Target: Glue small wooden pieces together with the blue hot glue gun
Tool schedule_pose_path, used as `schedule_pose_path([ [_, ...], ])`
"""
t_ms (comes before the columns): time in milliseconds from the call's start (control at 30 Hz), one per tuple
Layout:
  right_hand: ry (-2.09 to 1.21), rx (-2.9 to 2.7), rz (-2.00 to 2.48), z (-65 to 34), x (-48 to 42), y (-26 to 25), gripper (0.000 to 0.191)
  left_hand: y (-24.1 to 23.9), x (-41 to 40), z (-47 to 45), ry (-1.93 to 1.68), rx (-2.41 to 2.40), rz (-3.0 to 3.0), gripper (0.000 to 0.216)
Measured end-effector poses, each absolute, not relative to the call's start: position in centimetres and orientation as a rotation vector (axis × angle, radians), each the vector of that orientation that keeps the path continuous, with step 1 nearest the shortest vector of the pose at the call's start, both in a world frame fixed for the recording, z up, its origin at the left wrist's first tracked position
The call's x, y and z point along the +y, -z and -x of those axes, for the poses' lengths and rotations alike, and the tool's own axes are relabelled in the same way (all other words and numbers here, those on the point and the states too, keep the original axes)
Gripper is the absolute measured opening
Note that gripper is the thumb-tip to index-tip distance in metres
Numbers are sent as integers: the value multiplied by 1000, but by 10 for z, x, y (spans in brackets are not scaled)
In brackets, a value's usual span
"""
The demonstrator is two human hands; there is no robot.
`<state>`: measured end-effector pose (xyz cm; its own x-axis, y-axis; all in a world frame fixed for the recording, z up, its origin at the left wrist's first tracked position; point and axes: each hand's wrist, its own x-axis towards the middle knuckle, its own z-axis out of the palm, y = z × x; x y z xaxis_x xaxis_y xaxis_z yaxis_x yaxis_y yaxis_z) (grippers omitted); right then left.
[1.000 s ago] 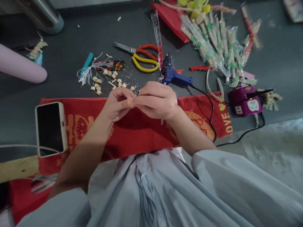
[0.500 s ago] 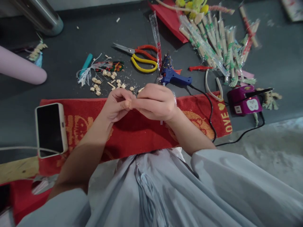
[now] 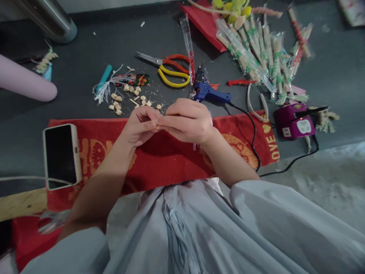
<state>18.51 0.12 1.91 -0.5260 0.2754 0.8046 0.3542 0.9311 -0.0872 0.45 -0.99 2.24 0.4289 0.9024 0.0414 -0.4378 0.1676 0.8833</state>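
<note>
My left hand (image 3: 142, 125) and my right hand (image 3: 186, 120) meet fingertip to fingertip above a red towel (image 3: 168, 163). Both are closed in a pinch, and whatever lies between the fingertips is too small or too hidden to name. Just beyond them, small pale wooden pieces (image 3: 137, 91) are scattered on the dark table. A blue glue gun (image 3: 212, 93) lies past my right hand. Scissors (image 3: 173, 72) with one orange and one yellow handle rest behind it to the left. Part of a clear plastic strip (image 3: 194, 146) shows under my right hand.
A phone (image 3: 61, 156) lies on the towel's left end. Several wrapped sticks (image 3: 262, 57) are piled at back right. A purple power socket (image 3: 295, 121) with a black cord (image 3: 253, 140) stands at right. A metal bottle (image 3: 54, 23) and a pink cylinder (image 3: 25, 80) occupy the left.
The fingers of my right hand have shifted slightly upward and left against my left fingertips. Nothing else on the table has visibly moved.
</note>
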Motion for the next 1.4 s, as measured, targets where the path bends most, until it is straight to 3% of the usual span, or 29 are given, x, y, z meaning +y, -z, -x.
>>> schedule_pose_path([
  [200, 151, -2197, 413, -187, 3, -14, 22, -24, -10, -4, -1005, 508, -927, 41],
  [600, 200, -2251, 391, -188, 4, -9, 22, -21, -9, -4, -959, 556, -942, 52],
  [1400, -193, -2008, 565, -179, -3, -23, 25, -11, -7, -2, -1098, 734, -977, 54],
])
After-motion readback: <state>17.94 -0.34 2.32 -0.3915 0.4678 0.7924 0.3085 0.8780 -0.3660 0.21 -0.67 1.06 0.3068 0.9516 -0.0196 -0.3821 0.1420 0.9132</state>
